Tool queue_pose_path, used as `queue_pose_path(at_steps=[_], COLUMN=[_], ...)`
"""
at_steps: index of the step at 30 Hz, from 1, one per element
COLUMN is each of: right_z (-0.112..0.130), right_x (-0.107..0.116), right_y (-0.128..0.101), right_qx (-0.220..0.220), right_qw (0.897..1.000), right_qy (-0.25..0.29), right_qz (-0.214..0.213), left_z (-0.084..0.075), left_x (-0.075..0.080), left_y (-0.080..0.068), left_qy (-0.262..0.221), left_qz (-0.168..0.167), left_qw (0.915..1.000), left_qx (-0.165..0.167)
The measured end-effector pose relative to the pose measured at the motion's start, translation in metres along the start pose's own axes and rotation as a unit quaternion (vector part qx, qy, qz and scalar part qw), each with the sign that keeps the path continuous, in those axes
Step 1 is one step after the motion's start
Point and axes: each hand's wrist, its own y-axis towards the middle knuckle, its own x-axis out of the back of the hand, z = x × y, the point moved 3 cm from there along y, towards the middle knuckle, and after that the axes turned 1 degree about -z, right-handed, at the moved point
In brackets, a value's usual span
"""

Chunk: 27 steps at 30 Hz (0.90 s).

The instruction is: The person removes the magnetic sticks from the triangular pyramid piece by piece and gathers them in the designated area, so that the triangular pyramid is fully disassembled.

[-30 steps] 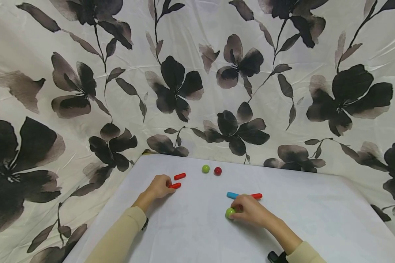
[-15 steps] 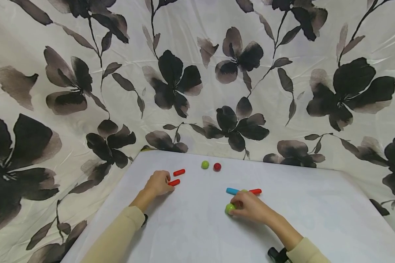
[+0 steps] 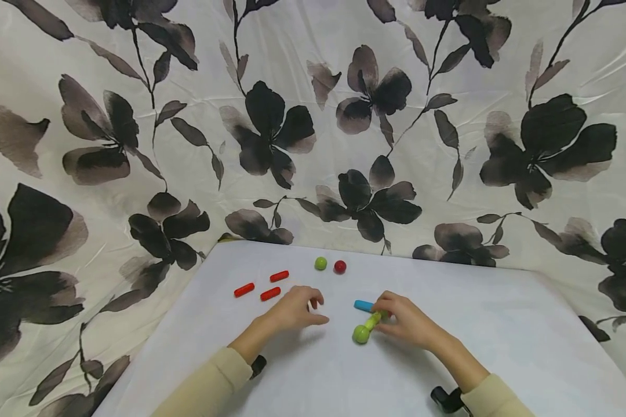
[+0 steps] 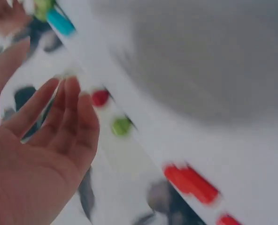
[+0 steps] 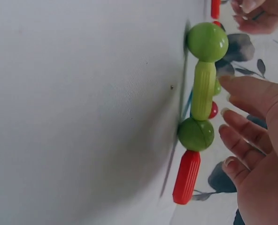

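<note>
A chain of toy pieces lies on the white table [image 3: 302,376]: a green ball [image 3: 361,334] [image 5: 207,41], a green stick [image 3: 374,319] [image 5: 204,89], a second green ball [image 5: 196,134] and a red stick [image 5: 186,176]. My right hand [image 3: 385,315] [image 5: 229,105] lies over its far end, and a straight fingertip touches the green stick. A blue stick [image 3: 364,305] lies just behind. My left hand [image 3: 317,308] [image 4: 47,70] hovers to the left of the chain with an empty palm and relaxed fingers. A small red piece [image 3: 313,303] shows by its fingers.
Three red sticks [image 3: 270,293] lie on the table's left part. A loose green ball [image 3: 320,263] and a red ball [image 3: 339,267] sit near the back edge. A flower-print cloth [image 3: 271,127] hangs behind and around the table.
My left hand left the red sticks and moved right toward the chain. My right hand slid from the green ball up to the green stick, which now shows.
</note>
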Motion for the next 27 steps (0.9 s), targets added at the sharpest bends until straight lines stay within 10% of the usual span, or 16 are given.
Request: queue_pose_path(at_steps=[7,27], right_z=[-0.001,0.004], right_x=[-0.01,-0.022], right_y=[0.013,0.025], right_qx=[0.02,0.047], right_qw=[0.996,0.995], right_qy=[-0.085,-0.09], right_qz=[0.02,0.015], left_z=[-0.036,-0.029], left_x=[-0.039,-0.054], left_y=[0.012,0.029], left_qy=[-0.024,-0.045], left_qz=[0.078,0.047], left_qw=[0.9967,0.9978], left_qx=[-0.003,0.004])
